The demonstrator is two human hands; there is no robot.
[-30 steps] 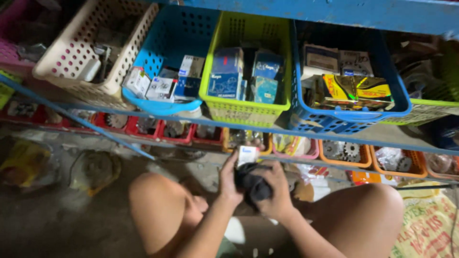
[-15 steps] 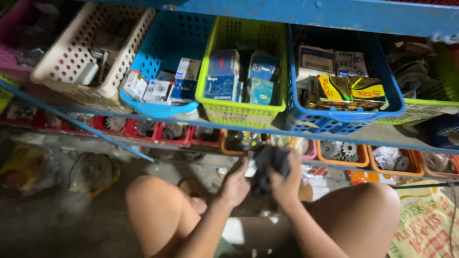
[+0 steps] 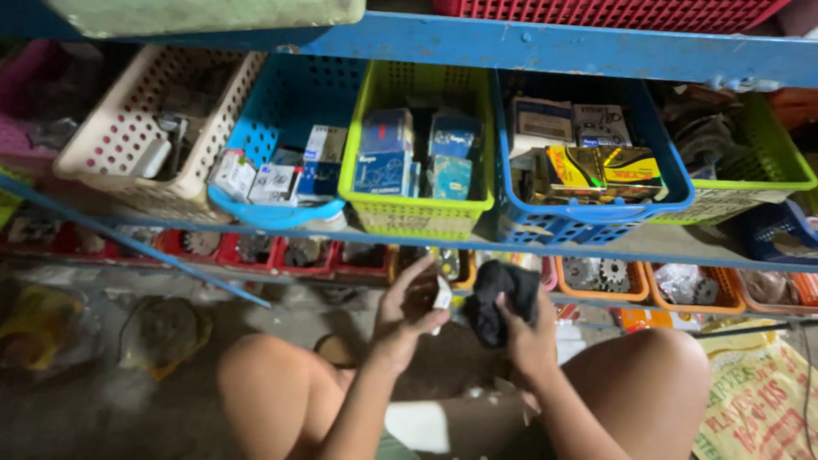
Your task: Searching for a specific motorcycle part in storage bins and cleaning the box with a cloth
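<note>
Left hand (image 3: 409, 311) pinches a small white box (image 3: 442, 295); right hand (image 3: 528, 336) grips a black cloth (image 3: 501, 298). Above them, a yellow-green basket (image 3: 417, 217) holds blue boxes (image 3: 385, 158).

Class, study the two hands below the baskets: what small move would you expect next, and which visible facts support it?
Probably the right hand brings the dark cloth across to wipe the small white box in the left hand. The two are raised side by side, close but apart, in front of the yellow-green basket of similar boxes.
</note>
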